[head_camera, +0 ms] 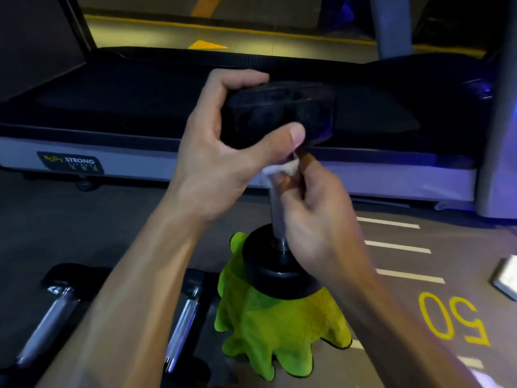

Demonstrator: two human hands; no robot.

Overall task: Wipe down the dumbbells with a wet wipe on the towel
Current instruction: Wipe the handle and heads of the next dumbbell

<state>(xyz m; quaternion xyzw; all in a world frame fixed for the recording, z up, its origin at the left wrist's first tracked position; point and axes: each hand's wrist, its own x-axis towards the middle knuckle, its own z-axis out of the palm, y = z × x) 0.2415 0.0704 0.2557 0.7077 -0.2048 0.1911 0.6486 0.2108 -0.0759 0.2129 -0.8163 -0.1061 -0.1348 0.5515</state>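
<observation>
A dumbbell (275,191) is standing upright on its lower head on a crumpled green towel (268,331), which is lying on the floor (70,219). The left hand (221,152) is curling around the upper black head, thumb pressing on its near face and fingers wrapping over the far edge. The right hand (316,211) is pinching a white wet wipe (279,169) against the top of the metal handle, just below that head. Two more dumbbells (181,326) are lying on the floor to the left of the towel. A treadmill (98,130) is standing on the far side.
</observation>
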